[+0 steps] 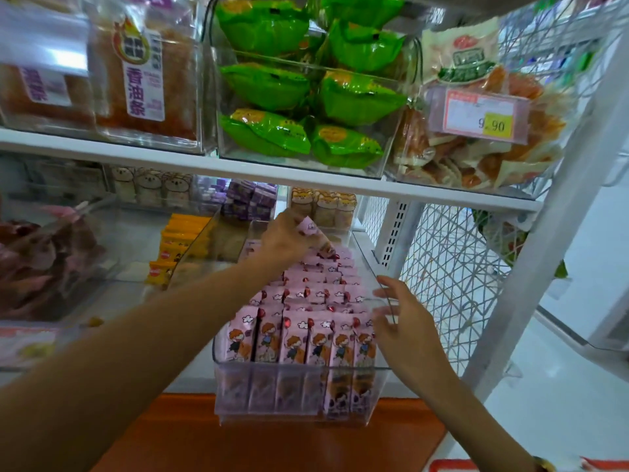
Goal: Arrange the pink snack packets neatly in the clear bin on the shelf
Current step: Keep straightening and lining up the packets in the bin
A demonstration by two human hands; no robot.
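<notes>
The clear bin sits pulled forward on the lower shelf, packed with upright rows of pink snack packets. At the bin's far end the left hand pinches one pink packet in its grip above the rows. The right hand, grip released, rests spread fingers against the bin's right wall.

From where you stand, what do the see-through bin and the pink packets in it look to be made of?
The clear bin looks like rigid glossy plastic, perhaps acrylic: transparent walls, shiny edges. The pink packets look like thin printed plastic film, slightly shiny, with crimped tops.
</notes>
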